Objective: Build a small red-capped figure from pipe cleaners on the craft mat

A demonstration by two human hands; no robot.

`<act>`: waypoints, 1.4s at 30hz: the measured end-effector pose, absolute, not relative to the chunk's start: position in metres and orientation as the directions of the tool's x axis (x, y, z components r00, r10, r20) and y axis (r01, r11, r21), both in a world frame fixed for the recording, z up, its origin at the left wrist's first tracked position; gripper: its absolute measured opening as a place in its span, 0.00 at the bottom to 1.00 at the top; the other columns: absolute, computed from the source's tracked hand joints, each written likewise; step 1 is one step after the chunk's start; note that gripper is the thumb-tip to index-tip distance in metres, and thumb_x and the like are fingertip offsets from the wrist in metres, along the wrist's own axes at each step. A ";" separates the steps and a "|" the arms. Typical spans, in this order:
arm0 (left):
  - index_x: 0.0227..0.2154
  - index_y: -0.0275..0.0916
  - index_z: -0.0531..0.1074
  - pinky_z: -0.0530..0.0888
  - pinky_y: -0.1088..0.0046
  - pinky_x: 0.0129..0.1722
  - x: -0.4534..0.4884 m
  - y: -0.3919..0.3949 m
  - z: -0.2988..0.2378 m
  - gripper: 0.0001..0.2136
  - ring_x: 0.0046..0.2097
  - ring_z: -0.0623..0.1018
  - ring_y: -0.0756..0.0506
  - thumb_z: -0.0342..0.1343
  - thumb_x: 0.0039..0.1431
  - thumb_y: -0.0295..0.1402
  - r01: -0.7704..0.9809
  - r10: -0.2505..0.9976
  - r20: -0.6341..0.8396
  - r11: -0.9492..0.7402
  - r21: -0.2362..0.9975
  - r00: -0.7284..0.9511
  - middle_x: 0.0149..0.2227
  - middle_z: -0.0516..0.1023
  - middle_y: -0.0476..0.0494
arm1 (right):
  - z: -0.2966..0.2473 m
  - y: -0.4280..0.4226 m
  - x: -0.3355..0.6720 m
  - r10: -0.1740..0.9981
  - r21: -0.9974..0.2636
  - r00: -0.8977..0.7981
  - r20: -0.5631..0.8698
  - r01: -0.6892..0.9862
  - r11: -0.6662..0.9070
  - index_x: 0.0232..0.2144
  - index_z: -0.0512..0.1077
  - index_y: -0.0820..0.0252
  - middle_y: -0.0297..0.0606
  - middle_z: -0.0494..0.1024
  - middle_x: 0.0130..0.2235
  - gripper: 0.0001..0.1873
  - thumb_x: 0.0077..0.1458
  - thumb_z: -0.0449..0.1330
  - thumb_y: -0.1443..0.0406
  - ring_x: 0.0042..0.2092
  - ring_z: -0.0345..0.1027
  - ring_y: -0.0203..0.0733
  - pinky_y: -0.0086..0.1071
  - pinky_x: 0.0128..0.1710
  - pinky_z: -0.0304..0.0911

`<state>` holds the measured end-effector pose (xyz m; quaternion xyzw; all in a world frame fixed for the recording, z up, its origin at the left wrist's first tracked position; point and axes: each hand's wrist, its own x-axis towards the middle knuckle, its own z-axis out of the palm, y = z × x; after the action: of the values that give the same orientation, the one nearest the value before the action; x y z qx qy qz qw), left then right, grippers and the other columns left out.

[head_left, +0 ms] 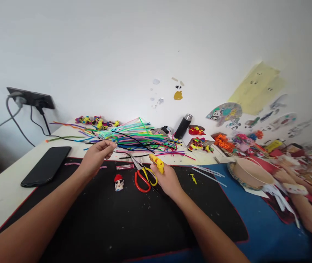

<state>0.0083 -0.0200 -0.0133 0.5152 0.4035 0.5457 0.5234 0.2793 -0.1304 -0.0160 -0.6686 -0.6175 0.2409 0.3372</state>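
My left hand [101, 155] is raised over the far edge of the black mat, thumb and fingers pinched on a tiny whitish piece [115, 145] too small to name. In my right hand [168, 180] is a yellow tool that looks like a glue gun [156, 163]; the fingers hide most of it. Between the hands lie scissors [142, 185] with a red loop, overlapped by yellow handles [151, 176]. A small face figure with a red cap [119, 182] rests on the mat, near a pink packet [125, 167].
A heap of colourful pipe cleaners [134, 135] runs along the wall. A black phone [46, 166] lies at left, a dark flask [183, 126] at the back. Translucent glue sticks [209, 175] and a yellow scrap [193, 178] lie right. Another person's arms [304, 208] reach in beside a round basket [250, 173].
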 end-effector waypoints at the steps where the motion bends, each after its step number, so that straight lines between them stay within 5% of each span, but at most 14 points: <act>1: 0.28 0.41 0.75 0.59 0.72 0.25 0.009 -0.020 -0.014 0.12 0.25 0.63 0.49 0.68 0.52 0.43 -0.129 0.984 0.155 -0.143 0.981 0.088 0.23 0.65 0.52 | -0.014 -0.136 0.287 0.988 -0.688 0.136 0.076 0.724 -0.047 0.43 0.78 0.59 0.43 0.83 0.38 0.27 0.64 0.55 0.43 0.39 0.75 0.48 0.32 0.35 0.60; 7: 0.29 0.41 0.72 0.58 0.72 0.25 0.010 -0.022 -0.013 0.16 0.24 0.62 0.50 0.66 0.52 0.48 -0.088 0.974 0.195 -0.185 0.979 0.118 0.22 0.64 0.54 | -0.004 -0.150 0.320 0.978 -0.308 0.200 -0.051 0.929 -0.206 0.46 0.77 0.60 0.47 0.84 0.44 0.25 0.65 0.56 0.46 0.44 0.77 0.53 0.34 0.37 0.58; 12: 0.28 0.39 0.72 0.58 0.74 0.25 0.009 -0.021 -0.015 0.18 0.24 0.61 0.51 0.67 0.49 0.48 -0.116 0.978 0.181 -0.169 0.979 0.102 0.22 0.64 0.55 | 0.004 -0.148 0.334 0.984 -0.212 0.168 -0.065 0.961 -0.178 0.51 0.77 0.61 0.49 0.81 0.52 0.24 0.65 0.58 0.49 0.50 0.76 0.53 0.35 0.43 0.61; 15: 0.29 0.39 0.73 0.57 0.74 0.25 0.007 -0.019 -0.017 0.16 0.24 0.61 0.51 0.67 0.51 0.47 -0.147 0.973 0.203 -0.185 0.972 0.113 0.22 0.64 0.55 | 0.014 -0.154 0.333 0.995 -0.265 0.095 -0.027 0.959 -0.099 0.54 0.76 0.61 0.47 0.82 0.47 0.24 0.63 0.61 0.51 0.44 0.76 0.49 0.36 0.41 0.62; 19: 0.30 0.39 0.74 0.57 0.74 0.25 0.006 -0.018 -0.016 0.15 0.25 0.62 0.51 0.67 0.52 0.46 -0.161 0.966 0.230 -0.210 0.964 0.120 0.24 0.66 0.53 | 0.025 -0.162 0.307 0.996 -0.489 0.020 0.085 0.872 0.024 0.43 0.80 0.58 0.39 0.81 0.35 0.17 0.65 0.58 0.54 0.36 0.73 0.44 0.34 0.37 0.60; 25: 0.28 0.40 0.73 0.57 0.74 0.25 0.007 -0.023 -0.011 0.15 0.24 0.61 0.51 0.67 0.52 0.46 -0.128 0.964 0.226 -0.208 0.970 0.138 0.22 0.65 0.54 | 0.005 -0.142 0.236 0.987 -0.631 -0.152 -0.043 0.771 0.091 0.38 0.81 0.57 0.34 0.79 0.31 0.11 0.63 0.62 0.57 0.32 0.69 0.39 0.30 0.32 0.56; 35: 0.27 0.40 0.72 0.58 0.73 0.26 0.007 -0.025 -0.004 0.16 0.25 0.61 0.51 0.68 0.49 0.46 -0.161 0.974 0.187 -0.165 0.973 0.131 0.23 0.65 0.54 | -0.028 -0.111 0.210 0.966 -0.639 -0.189 -0.175 0.768 0.034 0.49 0.78 0.55 0.31 0.78 0.27 0.17 0.63 0.62 0.54 0.30 0.71 0.38 0.30 0.31 0.56; 42: 0.28 0.40 0.73 0.60 0.73 0.26 0.010 -0.029 -0.002 0.16 0.24 0.62 0.51 0.68 0.48 0.47 -0.107 0.971 0.162 -0.144 0.984 0.177 0.23 0.67 0.53 | -0.031 -0.111 0.210 0.967 -0.670 -0.186 -0.176 0.742 0.021 0.48 0.79 0.55 0.29 0.77 0.25 0.15 0.64 0.60 0.55 0.28 0.71 0.37 0.29 0.31 0.57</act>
<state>0.0096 -0.0289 -0.0016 0.5572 0.3874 0.5115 0.5271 0.2098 -0.1112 -0.0309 -0.6152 -0.6942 0.3334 0.1686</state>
